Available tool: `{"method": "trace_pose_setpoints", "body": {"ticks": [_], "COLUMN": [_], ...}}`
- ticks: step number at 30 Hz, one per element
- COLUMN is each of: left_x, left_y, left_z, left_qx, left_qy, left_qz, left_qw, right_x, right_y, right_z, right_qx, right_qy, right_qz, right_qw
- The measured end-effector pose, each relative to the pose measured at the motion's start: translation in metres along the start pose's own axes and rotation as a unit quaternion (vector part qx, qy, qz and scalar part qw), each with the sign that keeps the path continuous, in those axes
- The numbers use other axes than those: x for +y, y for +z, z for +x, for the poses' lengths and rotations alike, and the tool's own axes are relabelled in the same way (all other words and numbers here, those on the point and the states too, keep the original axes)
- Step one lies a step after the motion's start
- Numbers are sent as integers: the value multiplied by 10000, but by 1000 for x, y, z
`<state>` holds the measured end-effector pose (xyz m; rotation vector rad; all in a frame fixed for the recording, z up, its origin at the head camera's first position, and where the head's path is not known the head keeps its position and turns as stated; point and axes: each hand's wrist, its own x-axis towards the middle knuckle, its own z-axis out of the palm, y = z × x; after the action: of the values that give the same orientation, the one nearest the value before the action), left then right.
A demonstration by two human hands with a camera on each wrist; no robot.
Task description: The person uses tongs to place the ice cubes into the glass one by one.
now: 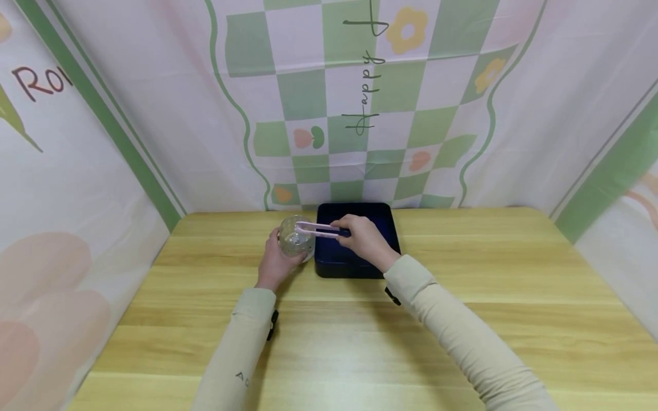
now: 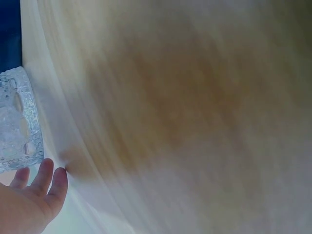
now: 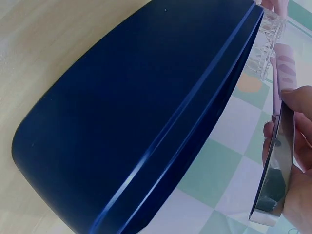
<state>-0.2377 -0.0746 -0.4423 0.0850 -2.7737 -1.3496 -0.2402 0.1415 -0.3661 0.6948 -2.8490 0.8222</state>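
Note:
In the head view my left hand point(image 1: 275, 265) holds a clear glass cup point(image 1: 295, 238), fingers on its left side and thumb on the near right side. The left wrist view shows the cup's point(image 2: 19, 119) patterned wall beside the fingers point(image 2: 57, 187). My right hand point(image 1: 364, 238) grips tongs point(image 1: 319, 229) with pale pink arms, their tips overlapping the cup's mouth in the head view. Up close in the right wrist view, the tongs point(image 3: 274, 175) have a shiny metal bend, pinched between thumb and fingers. What lies inside the cup is unclear.
A dark blue square tray point(image 1: 339, 270) stands just right of the cup, below my right hand. All of this is on a wooden table point(image 1: 329, 342), its far edge meeting a patterned cloth wall point(image 1: 349, 165). More cloth hangs at both sides.

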Motion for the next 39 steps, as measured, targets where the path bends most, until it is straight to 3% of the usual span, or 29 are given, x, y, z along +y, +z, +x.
{"method": "trace_pose_setpoints", "body": {"ticks": [21,28,39], "left_x": [1,1,2], "left_y": [0,-2,-4], "left_z": [0,-1,-1], "left_qx": [-5,-63,-194], "left_qy": [-3,2,66], "left_qz": [-31,10,139], "left_qw": [10000,10000,9997], "right_x": [5,7,29], "right_y": [0,-4,-17], "right_z": [-3,-3,-5], "right_qx": [97,203,1090], "right_qy": [84,309,615], "right_qz": [-69,-37,-162], "right_qw": [9999,9993,9920]}}
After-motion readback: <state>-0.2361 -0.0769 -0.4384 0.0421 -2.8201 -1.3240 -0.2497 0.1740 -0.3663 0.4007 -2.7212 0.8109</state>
